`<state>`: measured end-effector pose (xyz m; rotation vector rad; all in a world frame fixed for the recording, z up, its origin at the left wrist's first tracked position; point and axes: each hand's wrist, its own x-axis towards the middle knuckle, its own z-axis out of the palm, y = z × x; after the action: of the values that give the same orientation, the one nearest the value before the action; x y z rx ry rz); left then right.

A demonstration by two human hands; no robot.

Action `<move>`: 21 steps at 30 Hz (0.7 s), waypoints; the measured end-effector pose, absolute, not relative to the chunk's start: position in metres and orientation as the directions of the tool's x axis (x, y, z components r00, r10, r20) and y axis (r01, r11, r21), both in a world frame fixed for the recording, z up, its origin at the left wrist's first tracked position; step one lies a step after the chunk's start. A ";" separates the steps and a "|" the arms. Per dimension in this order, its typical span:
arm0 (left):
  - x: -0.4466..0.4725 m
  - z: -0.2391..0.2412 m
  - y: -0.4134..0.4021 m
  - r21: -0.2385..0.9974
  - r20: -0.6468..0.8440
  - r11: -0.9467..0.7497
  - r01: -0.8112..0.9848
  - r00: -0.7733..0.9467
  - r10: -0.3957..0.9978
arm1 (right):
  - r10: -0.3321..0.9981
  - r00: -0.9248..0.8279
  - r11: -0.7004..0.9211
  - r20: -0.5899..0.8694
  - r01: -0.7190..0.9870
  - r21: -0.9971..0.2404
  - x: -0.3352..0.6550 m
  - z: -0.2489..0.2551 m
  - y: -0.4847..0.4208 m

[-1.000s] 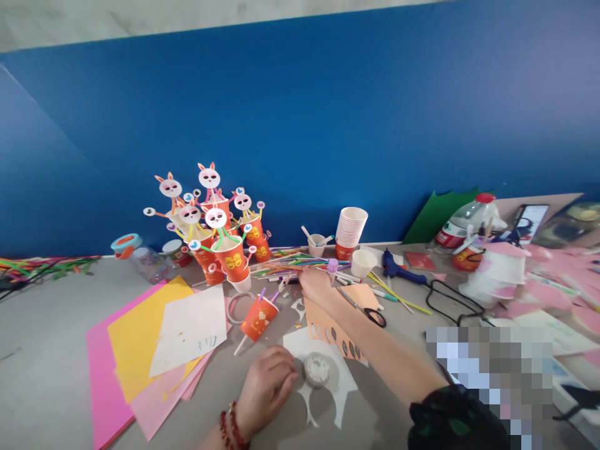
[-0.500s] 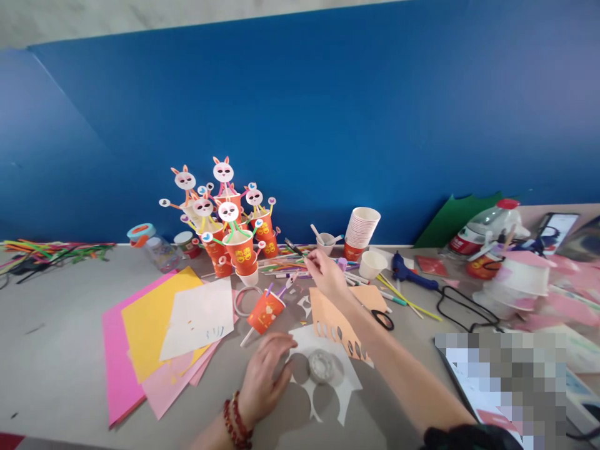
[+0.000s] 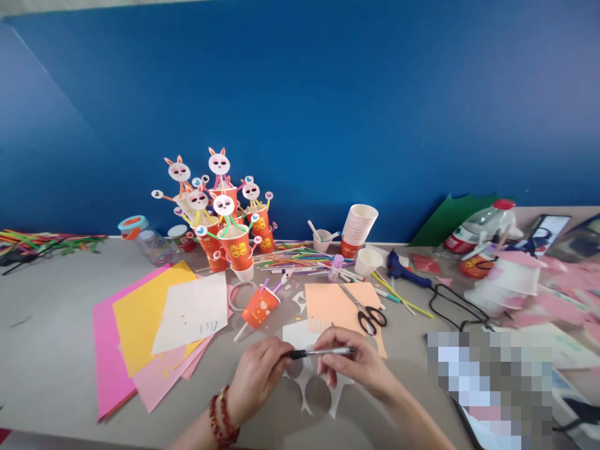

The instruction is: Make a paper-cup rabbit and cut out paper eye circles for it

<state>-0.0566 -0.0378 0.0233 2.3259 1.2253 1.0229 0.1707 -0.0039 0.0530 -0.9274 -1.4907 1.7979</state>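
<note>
A pen [image 3: 323, 352] with a black cap end and a clear barrel lies level between my two hands. My left hand [image 3: 262, 369], with red beads at the wrist, pinches the black end. Around the barrel, my right hand [image 3: 356, 362] has its fingers closed. Below both hands is a white paper sheet [image 3: 334, 400] with round holes cut out, partly covered by them. Behind my right hand lies an orange paper sheet [image 3: 328, 300] with black-handled scissors [image 3: 365, 315] on it. An orange paper cup [image 3: 260, 307] with purple stems leans just beyond my left hand.
Rabbit-faced cup figures [image 3: 234, 244] stand at the back left, beside coloured papers [image 3: 140, 325]. Stacked cups [image 3: 359, 228], a glue stick [image 3: 335, 265] and a blue glue gun [image 3: 407, 272] with a black cord are further back. A large bottle [image 3: 473, 231] stands at the right.
My right hand has come back from the rear of the table with the pen. My left hand now grips its black end. The scissors, earlier mostly behind my forearm, are in full view.
</note>
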 end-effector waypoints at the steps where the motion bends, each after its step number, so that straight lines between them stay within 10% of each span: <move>1: -0.053 0.025 -0.039 0.587 0.422 -0.569 0.576 0.382 0.822 | 0.832 -0.545 -0.165 -0.105 -0.063 -0.984 0.167 0.050 -0.005; 10: -0.036 0.044 -0.044 0.799 0.058 -0.338 0.498 0.495 0.867 | 0.860 -0.508 0.079 0.050 0.035 -0.996 0.157 0.048 -0.014; 15: -0.040 0.060 -0.050 0.948 -0.316 0.198 0.248 0.694 0.647 | 0.747 -0.662 0.191 0.066 0.117 -0.975 0.175 0.060 -0.035; 18: -0.054 0.063 -0.048 0.860 -0.461 0.472 0.191 0.685 0.564 | 0.908 -0.398 0.174 0.130 0.075 -0.982 0.213 0.064 -0.035; 21: -0.074 0.063 -0.040 0.914 -0.405 0.333 0.230 0.487 0.774 | 0.962 0.113 0.251 0.250 0.003 -0.968 0.267 0.071 -0.023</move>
<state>-0.0743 -0.0397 0.0627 1.2178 1.0457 0.4563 0.2670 -0.0235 0.0708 -1.0647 -1.2281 0.9463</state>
